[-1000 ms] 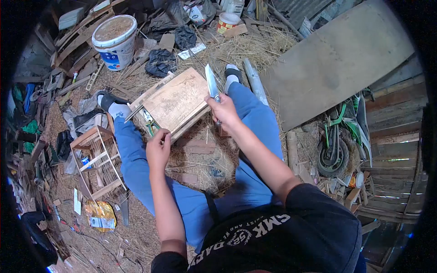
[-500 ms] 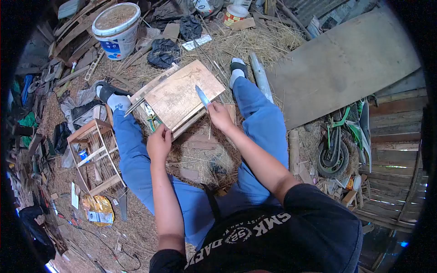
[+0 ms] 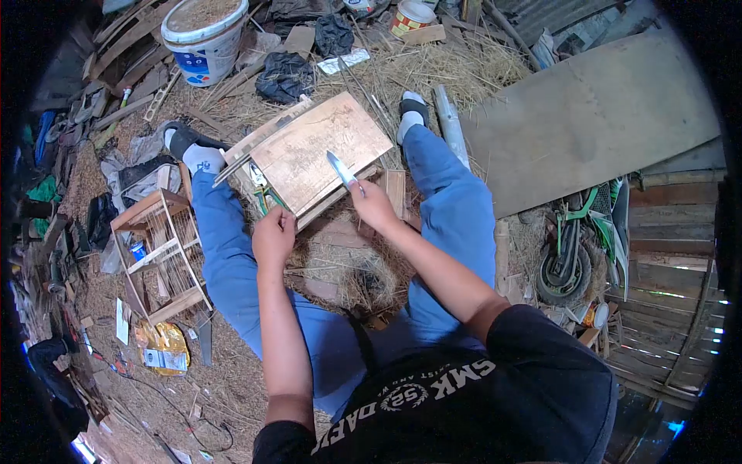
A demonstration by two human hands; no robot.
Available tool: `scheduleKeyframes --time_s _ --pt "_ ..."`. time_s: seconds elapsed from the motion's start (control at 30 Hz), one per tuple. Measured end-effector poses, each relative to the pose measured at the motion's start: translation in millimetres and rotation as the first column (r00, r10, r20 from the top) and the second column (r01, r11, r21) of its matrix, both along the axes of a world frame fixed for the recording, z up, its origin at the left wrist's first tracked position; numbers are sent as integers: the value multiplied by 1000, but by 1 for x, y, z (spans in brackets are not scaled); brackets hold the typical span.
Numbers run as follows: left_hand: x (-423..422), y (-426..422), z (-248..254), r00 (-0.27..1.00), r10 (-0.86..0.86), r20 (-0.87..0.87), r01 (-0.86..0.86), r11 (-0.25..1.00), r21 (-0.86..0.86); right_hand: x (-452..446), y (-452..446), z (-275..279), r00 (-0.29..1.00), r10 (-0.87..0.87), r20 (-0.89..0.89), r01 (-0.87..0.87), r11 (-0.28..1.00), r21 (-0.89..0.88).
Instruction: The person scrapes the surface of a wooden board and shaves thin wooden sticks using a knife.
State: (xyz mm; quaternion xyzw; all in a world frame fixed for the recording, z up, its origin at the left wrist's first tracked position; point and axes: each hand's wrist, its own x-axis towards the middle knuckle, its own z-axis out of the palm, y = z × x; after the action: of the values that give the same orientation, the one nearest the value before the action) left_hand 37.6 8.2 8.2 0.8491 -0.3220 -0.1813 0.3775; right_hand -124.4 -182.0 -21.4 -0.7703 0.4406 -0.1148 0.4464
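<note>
My right hand (image 3: pixel 374 206) is wrapped round the handle of a knife (image 3: pixel 340 167), its bright blade pointing up and left over a light wooden board (image 3: pixel 309 143). My left hand (image 3: pixel 274 236) is by the board's near left corner, thumb and fingers pinched together; what they hold, if anything, is too small to make out. Green-handled pliers (image 3: pixel 268 198) lie beside the board's left edge, just beyond my left hand. Thin sticks (image 3: pixel 232 169) rest at the board's left side. The board lies on a low wooden support between my legs, partly hidden beneath it.
To the left stands a small slatted wooden frame (image 3: pixel 171 261). A white bucket (image 3: pixel 202 58) and black plastic bags (image 3: pixel 284 77) are at the back. A large flat sheet (image 3: pixel 587 124) leans at the right, above a motorbike wheel (image 3: pixel 564 267). Straw and wood scraps cover the floor.
The board and surroundings sit slightly differently in view as the camera shifts. The knife has moved a little toward me relative to the board; my left hand stays near the corner.
</note>
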Motion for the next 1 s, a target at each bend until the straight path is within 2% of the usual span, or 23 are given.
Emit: scheduleKeyframes --time_s 0.07,0.13,0.2,0.23,0.27,0.33,0.37,0.4,0.47,0.5,0.53,0.6,0.63,0.67,0.73,0.77,0.8,0.87,0.93,0.97,1.0 --pt "-1 -1 0 1000 9 7 -9 999 32 1 -7 -6 989 -90 117 91 996 -6" --pt "-1 0 -1 1000 13 12 -14 998 62 3 -5 -2 991 -131 -15 131 991 -10" --pt "0 0 -3 1000 -5 -2 5 1000 25 7 25 -5 995 -77 57 78 997 -8" --pt "1 -1 -1 1000 -4 -3 4 1000 22 5 29 -2 1000 -4 -11 3 1000 -29" --pt "1 0 0 1000 -10 -3 10 999 42 6 26 0 1000 -1 -12 0 999 -32" --pt "-1 0 -1 1000 -16 -7 17 998 62 6 11 2 988 -154 35 155 987 -40" --pt "0 0 -4 1000 -15 4 14 998 63 4 1 7 988 -152 -7 153 988 28" --pt "1 -1 -5 1000 -12 16 11 998 60 5 10 4 988 -153 -8 153 988 25" --pt "2 -1 -2 1000 -16 -4 16 998 56 6 41 -6 999 18 47 -15 998 -65" --pt "1 0 -1 1000 -21 -22 22 998 56 10 52 29 987 113 -118 -106 992 60" --pt "0 -1 -2 1000 -16 -24 18 998 55 8 47 17 986 117 -119 -111 992 59" --pt "0 0 -3 1000 -20 -2 20 999 38 6 29 -10 991 -78 110 90 990 -107" --pt "0 1 -3 1000 -17 0 17 999 44 6 13 3 989 -144 32 145 989 -18" --pt "-1 1 -3 1000 -10 4 10 999 49 6 7 15 991 -120 -63 119 993 -15" --pt "1 0 -2 1000 2 6 -2 999 49 8 33 -11 998 -56 34 58 997 -56" --pt "1 0 -2 1000 -6 -16 7 999 47 11 55 28 1000 23 5 -23 998 61" --pt "2 -1 -1 999 -13 -38 14 999 43 12 61 14 988 117 -101 -126 988 -88" --pt "2 -2 -7 999 -6 -48 6 1000 6 8 48 0 997 74 -15 -76 986 -152" --pt "2 1 -10 998 -6 -60 5 1000 -17 8 13 14 991 -133 -34 132 991 -34" --pt "1 0 -8 1000 -5 -30 4 1000 -16 3 -3 -11 987 -150 -52 147 988 -55" --pt "0 0 -7 1000 -2 1 2 1000 -20 5 7 -9 987 -148 -54 145 988 -55"
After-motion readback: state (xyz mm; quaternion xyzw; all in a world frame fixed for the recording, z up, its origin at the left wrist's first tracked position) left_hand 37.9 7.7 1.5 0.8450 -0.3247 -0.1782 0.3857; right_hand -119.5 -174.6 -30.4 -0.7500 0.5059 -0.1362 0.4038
